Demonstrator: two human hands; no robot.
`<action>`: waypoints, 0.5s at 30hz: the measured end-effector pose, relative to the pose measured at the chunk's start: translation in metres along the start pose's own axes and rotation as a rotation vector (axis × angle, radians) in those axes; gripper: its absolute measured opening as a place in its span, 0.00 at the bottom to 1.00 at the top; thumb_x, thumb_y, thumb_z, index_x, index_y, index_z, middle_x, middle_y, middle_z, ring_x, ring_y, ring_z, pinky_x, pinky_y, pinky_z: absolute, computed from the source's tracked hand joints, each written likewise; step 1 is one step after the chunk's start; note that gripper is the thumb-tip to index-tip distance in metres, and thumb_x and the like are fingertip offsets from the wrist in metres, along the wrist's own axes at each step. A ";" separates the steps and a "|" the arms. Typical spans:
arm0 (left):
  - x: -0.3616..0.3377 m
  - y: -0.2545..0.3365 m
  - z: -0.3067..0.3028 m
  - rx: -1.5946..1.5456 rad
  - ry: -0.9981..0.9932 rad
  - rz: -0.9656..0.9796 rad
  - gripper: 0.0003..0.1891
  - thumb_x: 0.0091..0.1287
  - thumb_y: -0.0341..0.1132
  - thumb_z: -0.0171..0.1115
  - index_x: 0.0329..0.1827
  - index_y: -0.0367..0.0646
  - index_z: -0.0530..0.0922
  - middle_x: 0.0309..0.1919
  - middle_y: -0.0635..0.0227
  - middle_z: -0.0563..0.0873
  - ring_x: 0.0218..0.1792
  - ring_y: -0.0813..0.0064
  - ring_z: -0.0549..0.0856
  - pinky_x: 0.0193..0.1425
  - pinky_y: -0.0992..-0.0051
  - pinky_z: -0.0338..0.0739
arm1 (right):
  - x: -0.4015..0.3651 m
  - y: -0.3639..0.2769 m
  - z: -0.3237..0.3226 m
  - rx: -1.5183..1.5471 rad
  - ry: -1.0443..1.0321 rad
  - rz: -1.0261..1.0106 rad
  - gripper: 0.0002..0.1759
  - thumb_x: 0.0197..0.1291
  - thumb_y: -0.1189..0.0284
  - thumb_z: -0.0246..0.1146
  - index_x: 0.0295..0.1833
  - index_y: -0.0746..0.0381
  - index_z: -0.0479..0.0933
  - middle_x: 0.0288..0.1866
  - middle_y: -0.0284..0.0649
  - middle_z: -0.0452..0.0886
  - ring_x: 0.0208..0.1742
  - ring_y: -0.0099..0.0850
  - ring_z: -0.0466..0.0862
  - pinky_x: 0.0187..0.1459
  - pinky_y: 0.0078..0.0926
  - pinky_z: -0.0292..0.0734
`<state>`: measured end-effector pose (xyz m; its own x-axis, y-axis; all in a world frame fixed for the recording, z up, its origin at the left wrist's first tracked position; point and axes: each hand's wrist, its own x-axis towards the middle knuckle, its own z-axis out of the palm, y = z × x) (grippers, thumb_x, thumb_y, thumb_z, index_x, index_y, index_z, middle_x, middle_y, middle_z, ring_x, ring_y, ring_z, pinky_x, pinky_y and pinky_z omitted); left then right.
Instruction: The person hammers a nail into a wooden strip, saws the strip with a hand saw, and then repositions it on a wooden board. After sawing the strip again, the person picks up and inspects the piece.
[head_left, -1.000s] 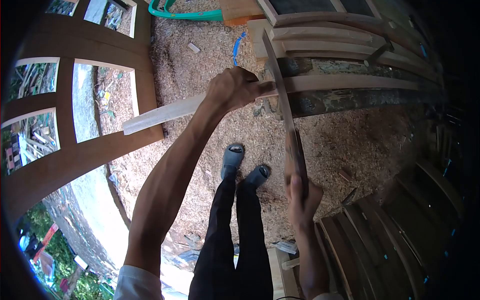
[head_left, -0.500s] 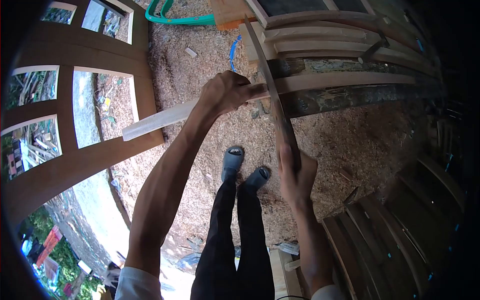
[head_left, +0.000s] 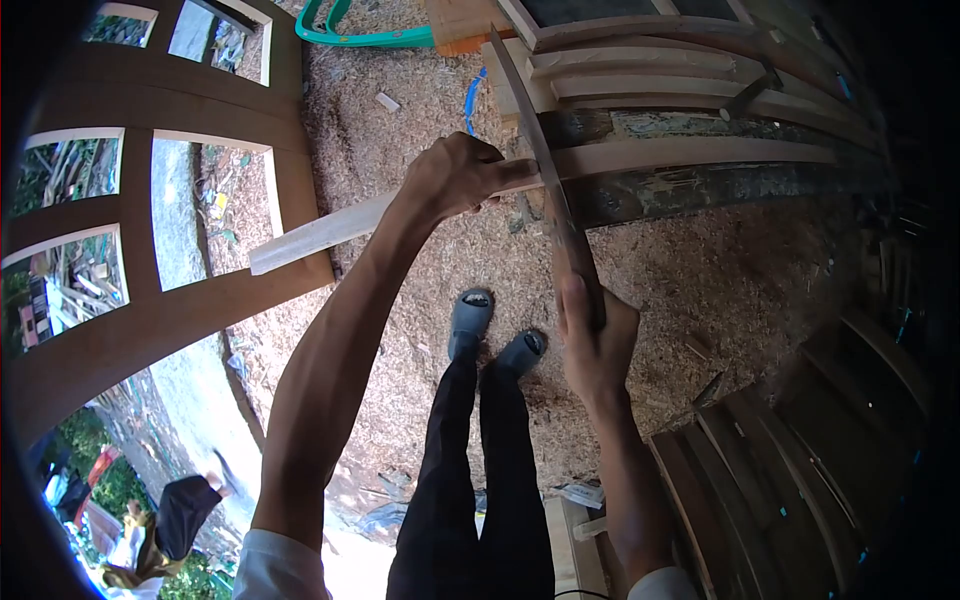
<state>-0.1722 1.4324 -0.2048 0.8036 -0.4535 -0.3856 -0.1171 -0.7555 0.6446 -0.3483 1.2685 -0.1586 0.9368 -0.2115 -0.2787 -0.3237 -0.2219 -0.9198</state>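
My left hand [head_left: 453, 178] is wrapped round a long pale wooden strip [head_left: 325, 238], close to the saw. The strip runs from the lower left, under my fingers, and on to the right over a dark, weathered beam [head_left: 690, 194]. In my right hand [head_left: 598, 335] is the handle of a handsaw [head_left: 548, 165]. Its long, narrow blade points up and away, crossing the strip just right of my left fingers. Whether the teeth have cut into the wood cannot be made out.
A brown wooden frame with openings [head_left: 215, 283] stands at the left. A hammer [head_left: 747, 94] lies among wooden strips at the upper right. Slatted woodwork [head_left: 735, 470] is at the lower right. Wood shavings [head_left: 400, 330] cover the ground. Another person [head_left: 180, 515] is at the lower left.
The view has shifted slightly. The saw still crosses the strip at about the same place, and both hands keep their hold. More of the other person now shows at the lower left.
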 end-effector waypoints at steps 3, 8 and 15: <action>0.000 0.005 -0.002 -0.052 -0.038 -0.146 0.23 0.66 0.57 0.59 0.47 0.45 0.84 0.28 0.64 0.86 0.23 0.70 0.87 0.28 0.72 0.80 | -0.072 0.023 -0.028 -0.071 -0.006 0.053 0.27 0.70 0.54 0.54 0.23 0.63 0.70 0.15 0.27 0.66 0.17 0.15 0.66 0.19 0.19 0.56; -0.028 0.026 -0.011 0.142 0.043 0.033 0.25 0.60 0.57 0.65 0.45 0.41 0.82 0.32 0.58 0.86 0.41 0.58 0.87 0.43 0.61 0.79 | -0.084 0.010 -0.029 -0.011 0.029 0.083 0.26 0.70 0.55 0.55 0.25 0.65 0.72 0.15 0.28 0.68 0.16 0.14 0.66 0.18 0.18 0.56; -0.027 0.005 0.013 0.095 0.430 0.394 0.20 0.51 0.38 0.75 0.46 0.41 0.81 0.37 0.60 0.82 0.39 0.56 0.83 0.45 0.61 0.78 | -0.028 -0.005 -0.012 -0.008 0.008 0.075 0.28 0.70 0.53 0.54 0.23 0.64 0.70 0.15 0.28 0.67 0.16 0.15 0.66 0.18 0.20 0.56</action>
<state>-0.2026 1.4347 -0.1996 0.8508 -0.4914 0.1860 -0.4907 -0.6166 0.6156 -0.3744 1.2641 -0.1434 0.9089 -0.2349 -0.3446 -0.3940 -0.2126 -0.8942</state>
